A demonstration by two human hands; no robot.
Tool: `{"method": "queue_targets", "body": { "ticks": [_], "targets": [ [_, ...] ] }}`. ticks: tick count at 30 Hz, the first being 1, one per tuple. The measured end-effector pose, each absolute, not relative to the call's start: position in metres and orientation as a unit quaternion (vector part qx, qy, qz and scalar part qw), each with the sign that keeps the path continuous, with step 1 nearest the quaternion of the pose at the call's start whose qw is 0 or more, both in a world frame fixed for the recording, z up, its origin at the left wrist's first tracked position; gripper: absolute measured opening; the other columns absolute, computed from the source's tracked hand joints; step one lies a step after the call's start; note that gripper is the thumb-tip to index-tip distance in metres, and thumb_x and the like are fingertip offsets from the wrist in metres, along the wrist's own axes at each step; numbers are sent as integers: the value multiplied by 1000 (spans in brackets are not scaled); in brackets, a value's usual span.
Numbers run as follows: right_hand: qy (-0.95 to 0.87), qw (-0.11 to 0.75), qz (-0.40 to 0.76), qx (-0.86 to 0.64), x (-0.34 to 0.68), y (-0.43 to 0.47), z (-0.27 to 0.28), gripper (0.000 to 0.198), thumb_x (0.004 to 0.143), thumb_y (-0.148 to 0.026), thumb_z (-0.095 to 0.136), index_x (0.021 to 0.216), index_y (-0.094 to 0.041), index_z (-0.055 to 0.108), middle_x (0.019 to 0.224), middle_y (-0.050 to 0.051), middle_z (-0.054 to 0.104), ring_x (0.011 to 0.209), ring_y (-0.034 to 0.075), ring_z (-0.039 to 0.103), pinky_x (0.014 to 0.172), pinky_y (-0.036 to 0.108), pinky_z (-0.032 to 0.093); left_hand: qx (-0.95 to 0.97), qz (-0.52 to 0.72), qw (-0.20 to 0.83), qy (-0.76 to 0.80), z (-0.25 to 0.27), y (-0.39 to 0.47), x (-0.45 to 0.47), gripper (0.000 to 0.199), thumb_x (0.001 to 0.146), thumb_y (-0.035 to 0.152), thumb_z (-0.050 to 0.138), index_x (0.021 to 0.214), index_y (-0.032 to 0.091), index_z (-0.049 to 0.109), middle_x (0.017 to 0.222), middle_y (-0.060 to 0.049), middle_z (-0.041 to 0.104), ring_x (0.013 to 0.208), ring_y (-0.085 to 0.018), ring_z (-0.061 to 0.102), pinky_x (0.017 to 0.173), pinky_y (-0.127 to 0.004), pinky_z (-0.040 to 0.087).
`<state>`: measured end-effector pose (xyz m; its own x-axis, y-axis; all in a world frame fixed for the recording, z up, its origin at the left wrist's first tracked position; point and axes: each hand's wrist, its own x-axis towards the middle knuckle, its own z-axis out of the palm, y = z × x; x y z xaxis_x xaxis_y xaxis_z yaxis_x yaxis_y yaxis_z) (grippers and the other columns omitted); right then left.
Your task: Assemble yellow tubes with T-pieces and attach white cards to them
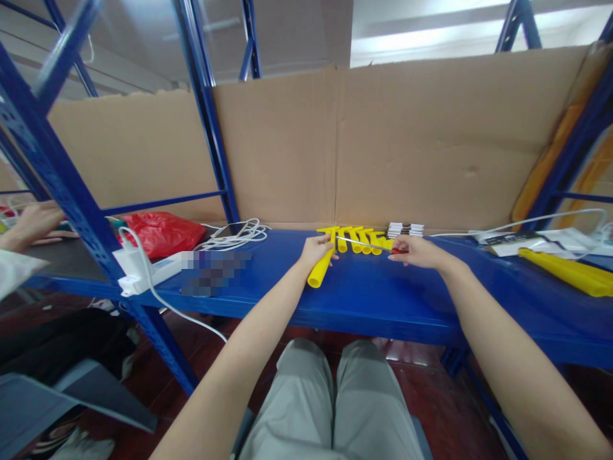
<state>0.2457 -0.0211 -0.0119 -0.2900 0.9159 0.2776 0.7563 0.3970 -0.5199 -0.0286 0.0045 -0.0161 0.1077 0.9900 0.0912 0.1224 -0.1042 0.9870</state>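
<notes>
My left hand is closed around a yellow hollow tube with a crosspiece at its far end; the tube's round open end points toward me. In my right hand is a screwdriver with a red handle and a long thin metal shaft. The shaft points left, and its tip is at the upper part of the yellow tube; whether it touches is too small to tell. Behind the shaft, several similar yellow tubes stand in a row. A small stack of black-and-white pieces lies just beyond my right hand.
The blue shelf top backs onto a cardboard wall. To the left are a white power strip, a red plastic bag, coiled white cable and a co-worker's hand. Long yellow pieces lie right.
</notes>
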Motion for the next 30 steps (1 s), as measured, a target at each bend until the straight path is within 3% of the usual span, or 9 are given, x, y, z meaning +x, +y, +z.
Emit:
{"method": "queue_targets", "body": {
  "ticks": [11, 22, 30],
  "targets": [
    [-799, 234, 123, -540, 243, -27, -8, 20, 75, -40, 57, 75, -22, 48, 65, 2, 64, 60, 17, 61, 58, 28, 45, 579, 467, 468, 477, -15, 2, -26, 44, 85, 4, 54, 128, 10, 60, 97, -12, 72, 49, -11, 65, 41, -18, 46],
    [-800, 214, 89, -554, 242, -26, -9, 17, 74, -37, 58, 72, -23, 49, 64, 2, 63, 62, 18, 59, 59, 28, 44, 578, 479, 460, 474, -17, 4, -25, 43, 85, 6, 58, 128, 11, 61, 92, -11, 73, 49, -12, 65, 42, -18, 47],
    [-805, 206, 90, -548, 244, -25, -9, 19, 75, -40, 57, 72, -23, 50, 64, 2, 63, 62, 18, 59, 58, 28, 43, 566, 510, 453, 463, -17, 4, -25, 49, 83, 8, 60, 132, 12, 58, 112, -13, 69, 52, -11, 67, 41, -17, 49]
  ]
}}
